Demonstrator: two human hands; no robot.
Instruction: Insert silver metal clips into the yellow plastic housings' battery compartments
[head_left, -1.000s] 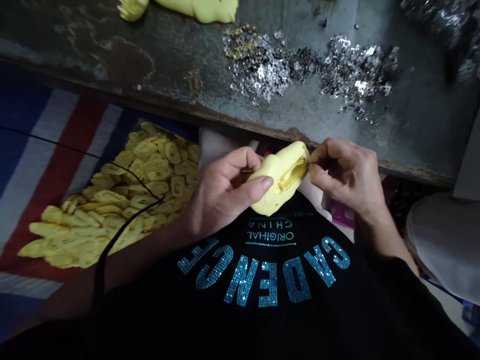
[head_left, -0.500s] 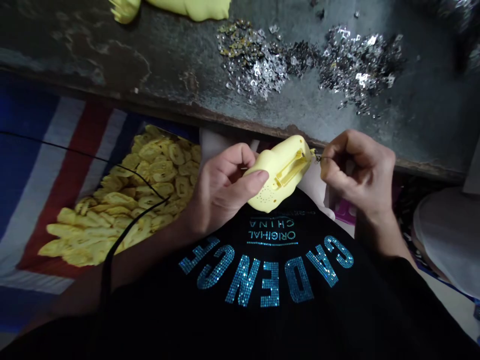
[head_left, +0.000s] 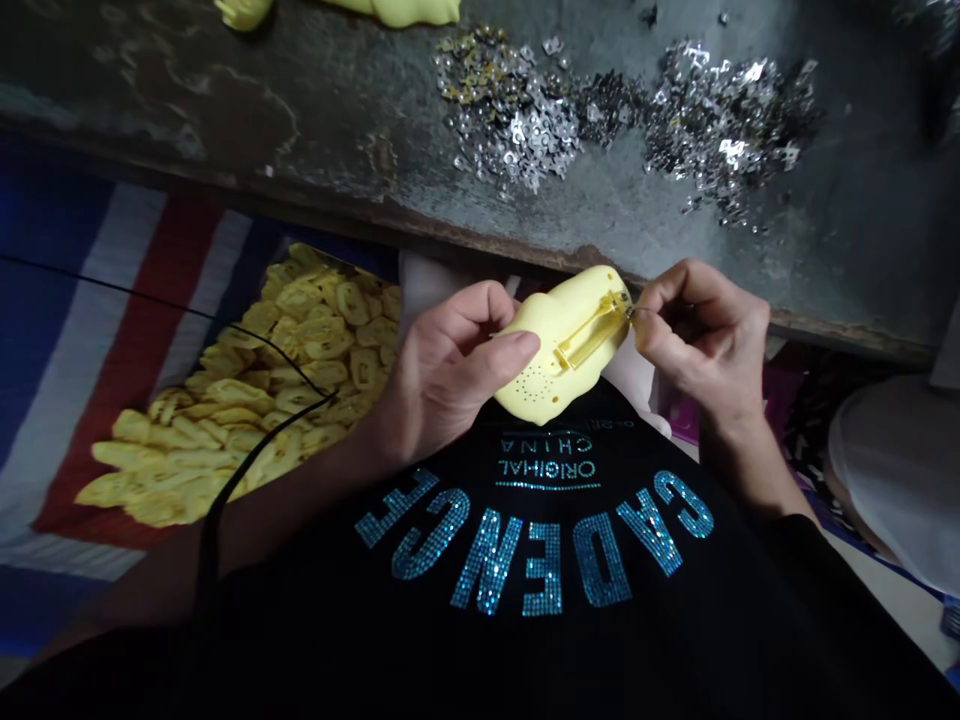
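Observation:
Between the thumb and fingers of my left hand is a pale yellow plastic shell, held tilted above my lap. Its outer face shows a long battery slot, a cluster of small speaker holes and screw holes. At the slot's right end, my right hand pinches a small, thin metal contact piece. The piece touches or nearly touches the slot's end; its exact shape is too small to make out. My right fingers are closed, with their tips right beside the shell's edge.
Several small metal pieces lie in piles on the worn metal table ahead. More yellow shells are heaped at my left on a striped sheet. A black cable crosses my left side. A white rounded object stands at right.
My right hand has moved left, bringing the metal piece from just off the shell's edge to the end of the slot. The left hand keeps its hold, the shell shifting slightly right.

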